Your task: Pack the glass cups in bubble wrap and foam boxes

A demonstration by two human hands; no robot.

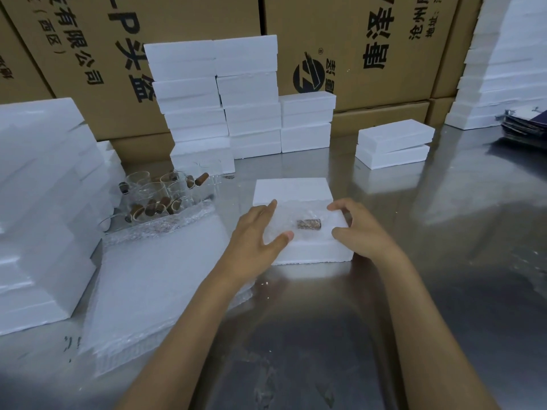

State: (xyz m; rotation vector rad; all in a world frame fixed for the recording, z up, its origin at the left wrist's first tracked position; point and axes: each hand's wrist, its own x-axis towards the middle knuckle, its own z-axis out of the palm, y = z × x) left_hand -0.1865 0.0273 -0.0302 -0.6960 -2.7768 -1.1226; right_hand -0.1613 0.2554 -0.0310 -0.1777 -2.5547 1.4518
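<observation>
A bubble-wrapped glass cup point(307, 224) with a brown handle showing through the wrap lies in an open white foam box point(313, 251) at the table's centre. The box's lid point(291, 189) lies just behind it. My left hand point(257, 236) presses on the left side of the wrapped cup, fingers spread. My right hand point(359, 229) curls around its right end at the box's rim. Several bare glass cups point(157, 193) with brown handles stand in a cluster to the left. A stack of bubble wrap sheets point(154, 276) lies in front of them.
Foam box stacks stand at the far left point(44, 208), back centre point(219, 99) and far right point(500, 63). A closed pair of foam boxes point(393, 143) sits to the back right. Cardboard cartons point(370, 48) wall off the back. Dark flat sheets point(527, 125) lie at the right edge of the steel table point(325, 335).
</observation>
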